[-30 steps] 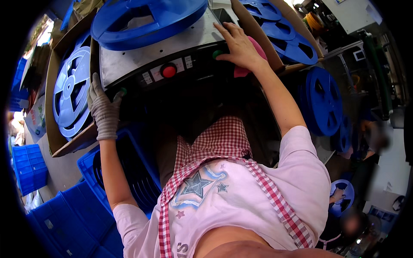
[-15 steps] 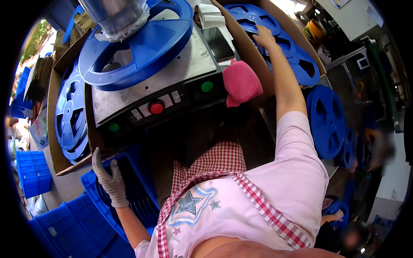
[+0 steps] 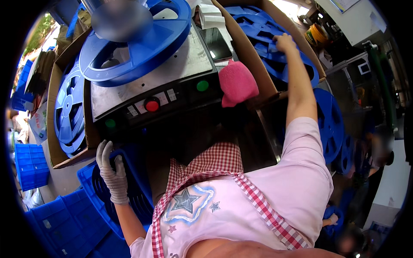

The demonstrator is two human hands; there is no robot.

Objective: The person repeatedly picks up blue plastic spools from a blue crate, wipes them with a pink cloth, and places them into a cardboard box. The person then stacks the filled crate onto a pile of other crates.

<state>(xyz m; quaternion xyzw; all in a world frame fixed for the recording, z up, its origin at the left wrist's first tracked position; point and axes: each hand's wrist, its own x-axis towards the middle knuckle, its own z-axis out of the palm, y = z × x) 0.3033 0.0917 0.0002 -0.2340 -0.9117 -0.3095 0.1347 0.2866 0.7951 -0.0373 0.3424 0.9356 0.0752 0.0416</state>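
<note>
At the far right, my bare right hand (image 3: 285, 43) reaches into a cardboard box and has its fingers closed on the edge of a blue plastic reel (image 3: 277, 64). More blue reels lie stacked beneath it. My left hand (image 3: 112, 174), in a white glove, is open with its fingers apart and holds nothing. It hovers over a blue crate (image 3: 88, 178) with dark, round-edged pieces inside. Ahead, another large blue reel (image 3: 165, 43) sits on a machine (image 3: 150, 77) with a red button and green buttons, under a clear cylinder (image 3: 122, 19).
On the machine's right side lie a black phone (image 3: 216, 43) and a pink cloth bundle (image 3: 238, 84). A cardboard box (image 3: 64, 162) of blue reels stands on the left. Blue crates (image 3: 64, 223) sit at lower left. More reels (image 3: 329, 124) stand right of my arm.
My right hand has moved right and slightly nearer, and the reel at its fingers has shifted with it. My left hand has risen slightly, still open.
</note>
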